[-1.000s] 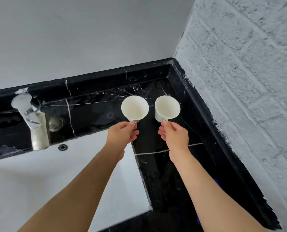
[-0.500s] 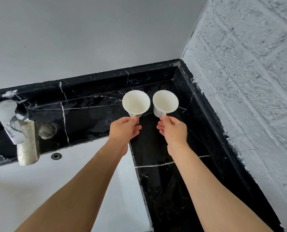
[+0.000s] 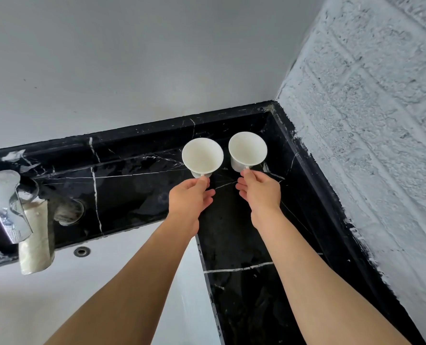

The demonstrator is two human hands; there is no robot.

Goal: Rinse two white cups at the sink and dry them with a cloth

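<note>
Two white cups stand upright side by side at the far right corner of the black marble counter (image 3: 244, 245). My left hand (image 3: 190, 197) pinches the handle of the left cup (image 3: 202, 156). My right hand (image 3: 260, 190) grips the handle of the right cup (image 3: 247, 148). Both cups look empty inside. I cannot tell whether they rest on the counter or hang just above it. The white sink basin (image 3: 45, 295) lies at the lower left. No cloth is in view.
A chrome faucet (image 3: 10, 210) juts over the basin at the left, with an overflow hole (image 3: 81, 251) below it. A smooth grey wall rises behind the counter. A rough white brick wall (image 3: 371, 145) closes the right side.
Both hands with the cups have shifted toward the far corner of the counter, and the cups stand closer together. The view has tilted up and turned right.
</note>
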